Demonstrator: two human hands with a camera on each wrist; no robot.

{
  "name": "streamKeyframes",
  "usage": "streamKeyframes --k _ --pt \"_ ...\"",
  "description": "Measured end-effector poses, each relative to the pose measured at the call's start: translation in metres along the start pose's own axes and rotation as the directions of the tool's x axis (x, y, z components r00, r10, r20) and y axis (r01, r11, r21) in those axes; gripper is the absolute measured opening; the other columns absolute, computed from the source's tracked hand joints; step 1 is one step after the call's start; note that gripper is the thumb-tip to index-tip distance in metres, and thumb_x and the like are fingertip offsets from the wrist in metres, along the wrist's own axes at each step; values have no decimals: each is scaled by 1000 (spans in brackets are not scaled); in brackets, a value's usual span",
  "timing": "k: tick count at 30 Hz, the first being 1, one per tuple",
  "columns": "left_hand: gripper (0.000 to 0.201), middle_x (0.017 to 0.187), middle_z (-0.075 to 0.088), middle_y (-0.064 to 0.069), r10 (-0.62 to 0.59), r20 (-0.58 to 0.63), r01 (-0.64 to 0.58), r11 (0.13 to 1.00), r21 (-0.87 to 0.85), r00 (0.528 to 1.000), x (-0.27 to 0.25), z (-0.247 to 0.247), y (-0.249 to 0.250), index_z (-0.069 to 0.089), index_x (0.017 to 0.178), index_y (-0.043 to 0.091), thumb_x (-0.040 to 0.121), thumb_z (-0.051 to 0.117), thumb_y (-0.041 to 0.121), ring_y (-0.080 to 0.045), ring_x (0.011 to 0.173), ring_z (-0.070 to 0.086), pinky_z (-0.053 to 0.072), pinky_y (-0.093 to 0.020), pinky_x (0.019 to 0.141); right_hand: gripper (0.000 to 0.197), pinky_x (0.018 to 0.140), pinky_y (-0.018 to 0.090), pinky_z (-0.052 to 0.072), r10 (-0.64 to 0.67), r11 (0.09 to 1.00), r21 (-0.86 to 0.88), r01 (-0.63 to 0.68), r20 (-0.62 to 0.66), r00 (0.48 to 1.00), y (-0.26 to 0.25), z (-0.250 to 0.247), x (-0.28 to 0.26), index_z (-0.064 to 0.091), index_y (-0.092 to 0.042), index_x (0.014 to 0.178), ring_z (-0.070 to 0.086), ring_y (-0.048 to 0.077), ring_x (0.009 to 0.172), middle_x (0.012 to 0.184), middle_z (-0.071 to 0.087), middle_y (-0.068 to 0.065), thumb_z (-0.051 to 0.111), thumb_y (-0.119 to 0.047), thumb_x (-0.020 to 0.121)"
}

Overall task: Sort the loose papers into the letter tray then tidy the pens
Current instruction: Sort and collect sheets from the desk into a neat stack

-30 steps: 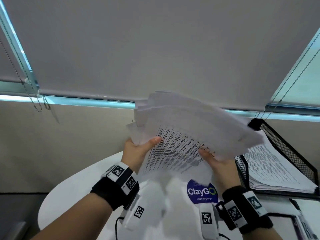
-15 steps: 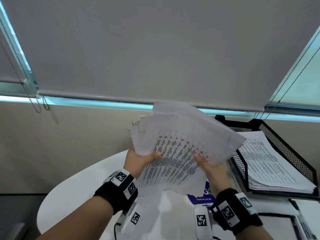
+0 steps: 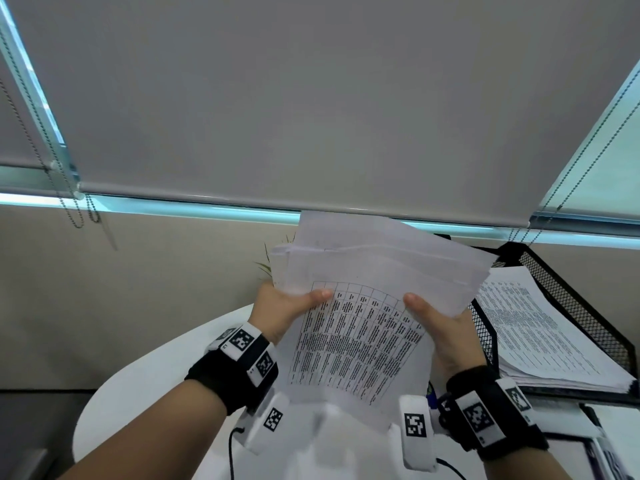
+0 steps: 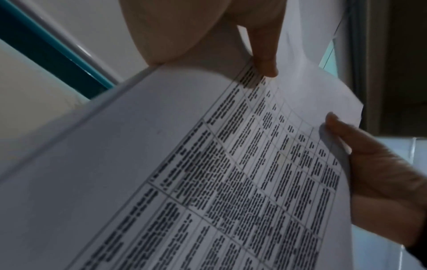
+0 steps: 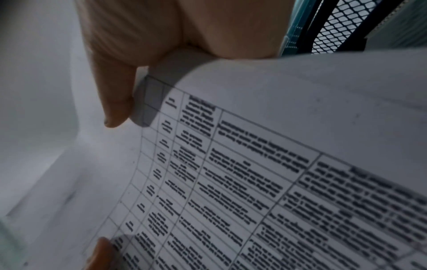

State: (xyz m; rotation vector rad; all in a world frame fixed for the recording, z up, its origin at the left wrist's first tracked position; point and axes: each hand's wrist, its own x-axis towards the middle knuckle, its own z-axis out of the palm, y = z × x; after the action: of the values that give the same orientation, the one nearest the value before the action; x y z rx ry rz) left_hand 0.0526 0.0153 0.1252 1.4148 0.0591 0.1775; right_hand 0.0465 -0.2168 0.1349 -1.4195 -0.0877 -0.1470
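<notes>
The left hand (image 3: 282, 311) and right hand (image 3: 445, 336) each grip a side of the paper stack (image 3: 367, 306), thumbs on top, above the white counter (image 3: 145, 386). Its printed table is too blurred to read; the long axis points away. The mesh letter tray (image 3: 571, 306) sits just right.

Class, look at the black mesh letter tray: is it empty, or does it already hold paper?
Not empty. The letter tray already holds a stack of printed sheets lying flat inside its mesh walls.
</notes>
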Motion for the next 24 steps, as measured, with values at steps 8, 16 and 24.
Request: streamKeyframes --k 8,16,24 --pt "42 85 74 -2 -127 43 126 991 35 991 0 -18 -22 68 89 14 52 87 21 -19 88 69 52 -40 91 60 93 55 49 113 993 -51 -110 60 992 29 -9 -11 72 -21 95 69 30 95 100 73 10 87 -53 47" --pt "75 90 74 -4 -147 -17 147 989 -32 989 1 -11 -22 65 96 11 34 92 44 -19 93 68 47 -41 97 64 108 53 35 131 991 27 -131 -33 991 33 6 -6 67 -13 97 61 23 110 97 73 4 87 -50 48" --pt "30 84 75 -1 -94 -26 94 996 -7 995 -15 -13 -30 67 85 19 63 85 12 -16 88 70 55 -27 81 60 104 45 42 151 984 -99 -150 2 989 34 8 -16 66 -11 109 65 18 105 109 71 5 79 -46 63"
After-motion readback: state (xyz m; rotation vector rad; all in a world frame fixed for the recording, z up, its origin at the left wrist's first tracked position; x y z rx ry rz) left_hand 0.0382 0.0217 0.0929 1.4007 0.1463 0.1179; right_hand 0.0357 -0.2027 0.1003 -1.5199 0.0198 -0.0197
